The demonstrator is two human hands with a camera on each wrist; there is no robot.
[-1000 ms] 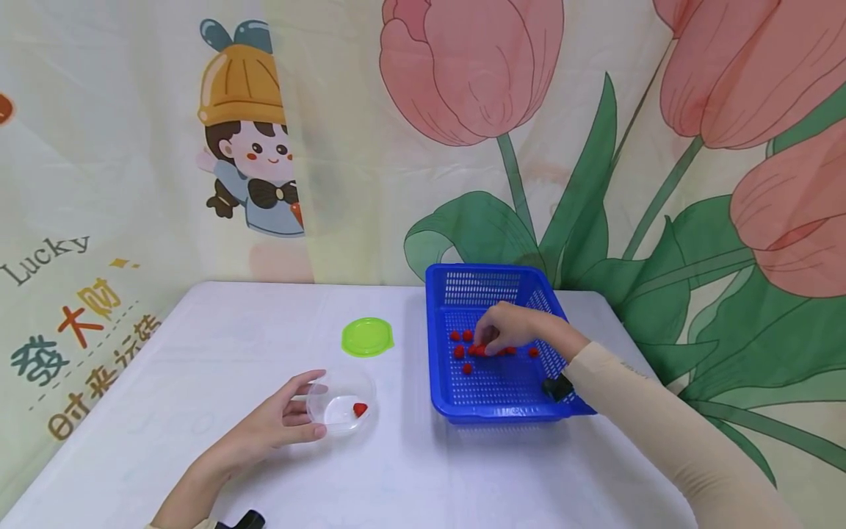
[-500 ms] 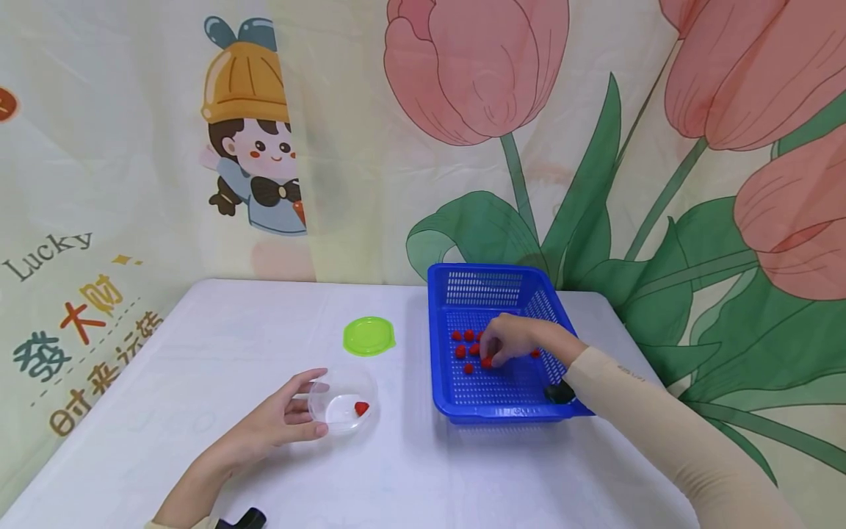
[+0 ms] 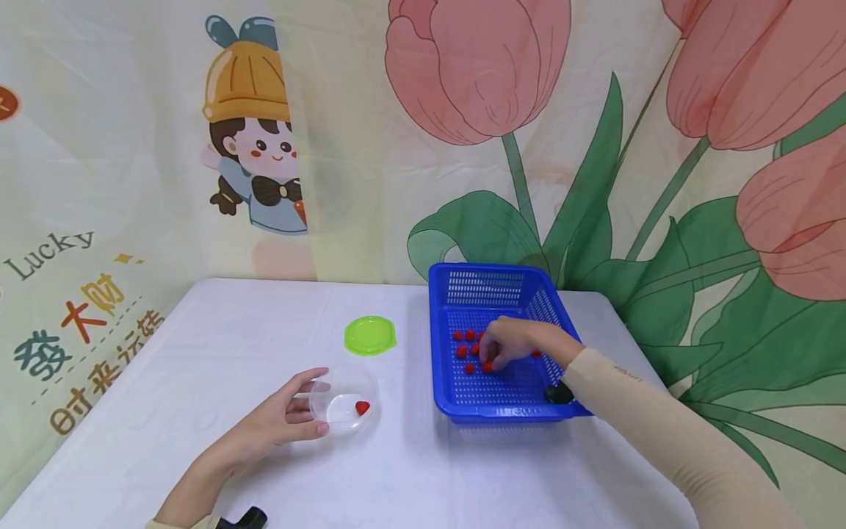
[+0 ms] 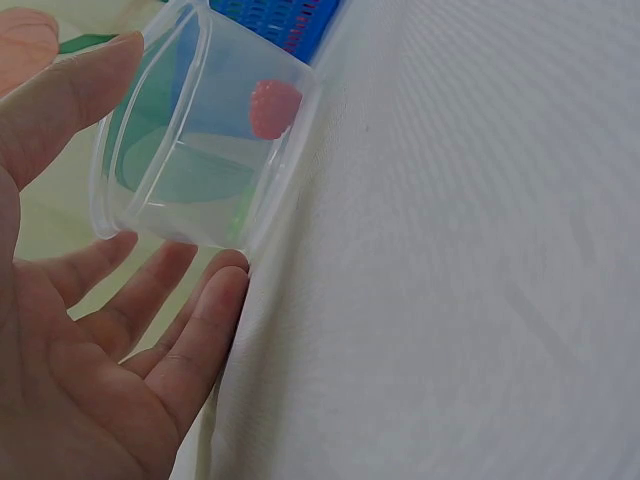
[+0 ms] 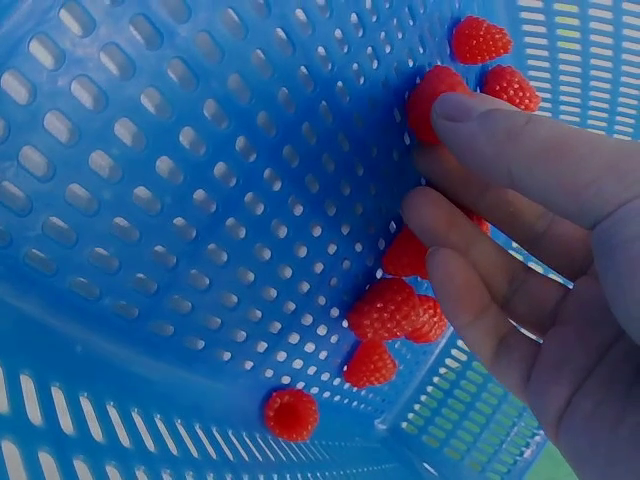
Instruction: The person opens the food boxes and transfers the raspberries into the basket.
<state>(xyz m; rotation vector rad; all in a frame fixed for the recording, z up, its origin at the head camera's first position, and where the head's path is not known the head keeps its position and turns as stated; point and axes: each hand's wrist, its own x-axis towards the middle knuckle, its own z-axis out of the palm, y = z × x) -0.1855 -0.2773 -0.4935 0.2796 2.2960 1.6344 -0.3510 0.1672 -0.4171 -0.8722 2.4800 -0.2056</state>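
Note:
My left hand [image 3: 274, 420] holds a small clear plastic tub [image 4: 215, 160] on the white table, thumb on one side and fingers on the other. One red raspberry [image 3: 362, 408] lies inside the tub. Over in the blue basket [image 3: 502, 413], my right hand [image 3: 512, 342] reaches down among several raspberries. Its thumb and forefinger pinch one raspberry [image 5: 428, 98], best seen in the right wrist view. Other raspberries [image 5: 385, 310] lie on the basket floor beside and beneath the curled fingers. Part of the group is hidden behind the hand.
A green lid [image 3: 370, 336] lies flat on the white table [image 3: 396, 477], behind the tub and left of the basket. The basket's raised, slotted walls surround the right hand. A printed curtain [image 3: 357, 147] hangs behind the table.
My right hand has shifted slightly right and toward me inside the basket, uncovering some raspberries, and now pinches one. The left hand and tub have stayed in place.

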